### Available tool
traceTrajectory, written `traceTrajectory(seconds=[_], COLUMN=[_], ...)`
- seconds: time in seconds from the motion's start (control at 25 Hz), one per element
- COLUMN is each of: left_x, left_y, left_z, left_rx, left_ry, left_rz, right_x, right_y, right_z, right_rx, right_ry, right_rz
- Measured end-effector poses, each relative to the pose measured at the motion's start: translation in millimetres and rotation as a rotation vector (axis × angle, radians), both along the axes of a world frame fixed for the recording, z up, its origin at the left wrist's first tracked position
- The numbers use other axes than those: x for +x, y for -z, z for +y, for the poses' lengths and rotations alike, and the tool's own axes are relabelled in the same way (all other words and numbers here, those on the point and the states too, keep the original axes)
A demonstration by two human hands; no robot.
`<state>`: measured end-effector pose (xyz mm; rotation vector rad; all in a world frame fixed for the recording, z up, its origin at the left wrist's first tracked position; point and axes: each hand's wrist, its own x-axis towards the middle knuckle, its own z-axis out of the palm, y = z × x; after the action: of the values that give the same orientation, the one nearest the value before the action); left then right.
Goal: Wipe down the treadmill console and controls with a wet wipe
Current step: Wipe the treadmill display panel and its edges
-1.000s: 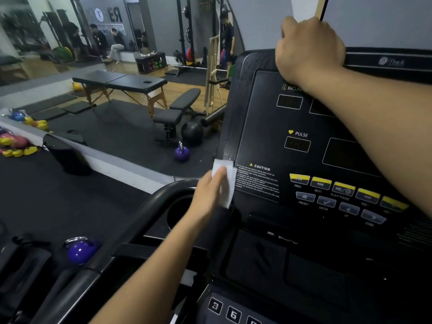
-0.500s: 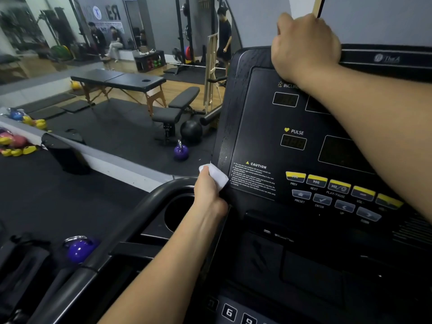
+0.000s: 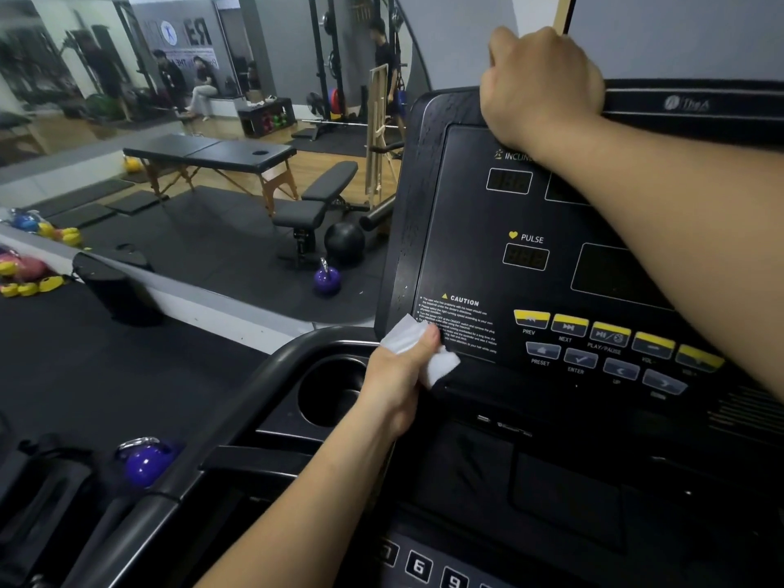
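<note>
The left hand [image 3: 396,384] has slid the wet wipe [image 3: 418,348] off the outer edge of the treadmill console [image 3: 466,214], where it sat a second ago, and brought it round onto the face of the panel, so the white wad now lies at the bottom left corner, over the tail of the caution label [image 3: 460,320]. The fingers [image 3: 430,335] are curled shut around the wipe, pinching it flat against the panel with a fold sticking out either side of them. The right hand [image 3: 541,84] has not shifted: it is closed over the top rim of the console, well above the wiping fingers, and looks to be steadying the person. As I judge it, the job is at an early stage. Only the left edge and this lower corner seem to have been covered; I can see no wet sheen to prove even that. To the right of the fingers the row of yellow buttons [image 3: 611,331] and the grey buttons [image 3: 581,358] beneath it are untouched by the wipe just now, and above the fingers the pulse display [image 3: 526,256] and the larger dark windows remain to do. Below the fingers, the lower deck with its number keys [image 3: 418,566] and the cup holder [image 3: 335,388] just beside the wrist are also left.
</note>
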<state>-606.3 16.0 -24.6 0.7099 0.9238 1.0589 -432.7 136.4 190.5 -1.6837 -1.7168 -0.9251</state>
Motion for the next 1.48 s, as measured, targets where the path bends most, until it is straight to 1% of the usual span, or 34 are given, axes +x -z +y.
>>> traceTrajectory(seconds=[0.08, 0.12, 0.2, 0.28, 0.32, 0.4, 0.44, 0.48, 0.52, 0.56, 0.6, 0.64, 0.68, 0.72, 0.8, 0.88, 0.96, 1.0, 1.08, 1.16, 1.24, 1.32, 1.4, 1.48], left_x=[-0.9, 0.0, -0.2, -9.0, -14.3, -19.7, -20.0, -19.6, -21.2, -24.8, -27.9, -30.3, -30.7, -29.4, -24.5, -21.8, -18.1, -15.7, -8.5, -4.3, -9.1, -18.2, -22.0, -20.8], left_y=[0.2, -0.7, 0.2, 4.1, 3.9, -2.1, -5.0, -6.4, -6.4, -5.5, -3.9, -4.4, -3.3, -1.6, -0.4, -4.7, 0.4, 5.2, 4.6, 0.2, -4.8, -11.5, -16.5, -19.8], left_z=[0.4, -2.8, -12.4, -21.4, -24.1, -29.1, -31.4, -33.2, -33.6, -32.9, -31.8, -33.0, -34.6, -36.7, -44.3, -56.5, -58.8, -57.5, -56.4, -53.8, -48.1, -39.7, -35.2, -31.2], left_rx=[-0.030, -0.053, -0.081, -0.075, -0.052, -0.030, -0.041, -0.060, -0.079, -0.081, -0.073, -0.053, -0.023, 0.014, 0.086, 0.187, 0.394, 0.494, 0.649, 0.770, 0.850, 0.866, 0.856, 0.874], left_ry=[-0.029, -0.054, -0.087, -0.088, -0.061, 0.004, 0.032, 0.062, 0.082, 0.103, 0.114, 0.118, 0.108, 0.080, 0.047, 0.101, 0.177, 0.176, 0.149, 0.115, 0.061, 0.079, 0.150, 0.136], left_rz=[-0.009, 0.024, 0.152, 0.238, 0.234, 0.175, 0.108, -0.001, -0.108, -0.186, -0.196, -0.156, -0.074, 0.022, 0.170, 0.293, 0.599, 0.765, 0.975, 1.077, 1.092, 1.058, 1.103, 1.149], right_x=[-3.0, -4.1, -2.9, -6.7, -12.9, -30.8, -43.3, -54.6, -64.0, -71.8, -75.7, -75.8, -73.2, -69.7, -59.9, -50.9, -41.9, -39.7, -39.4, -42.0, -41.0, -33.5, -23.7, -16.5], right_y=[-1.0, -2.5, -8.9, -14.5, -12.4, 14.4, 40.1, 71.7, 107.2, 141.7, 170.5, 192.0, 207.5, 216.1, 219.2, 216.0, 213.8, 213.5, 212.4, 212.5, 213.0, 208.9, 203.4, 198.9], right_z=[-3.7, -6.7, -13.1, -25.4, -36.7, -70.1, -94.4, -120.5, -144.7, -166.6, -185.2, -198.7, -207.9, -214.1, -223.5, -233.0, -239.4, -241.6, -242.3, -241.6, -241.9, -240.6, -238.2, -235.8], right_rx=[-0.031, -0.056, -0.134, -0.186, -0.174, -0.111, -0.128, -0.190, -0.254, -0.339, -0.468, -0.604, -0.708, -0.767, -0.731, -0.656, -0.615, -0.607, -0.602, -0.585, -0.575, -0.571, -0.601, -0.647], right_ry=[0.011, 0.021, 0.030, -0.059, -0.145, -0.378, -0.511, -0.609, -0.662, -0.668, -0.623, -0.543, -0.472, -0.419, -0.385, -0.378, -0.356, -0.343, -0.324, -0.300, -0.265, -0.193, -0.120, -0.095], right_rz=[0.009, 0.019, 0.075, 0.146, 0.143, 0.085, 0.067, 0.035, -0.028, -0.096, -0.154, -0.199, -0.220, -0.241, -0.293, -0.303, -0.247, -0.226, -0.203, -0.221, -0.201, -0.163, -0.178, -0.220])
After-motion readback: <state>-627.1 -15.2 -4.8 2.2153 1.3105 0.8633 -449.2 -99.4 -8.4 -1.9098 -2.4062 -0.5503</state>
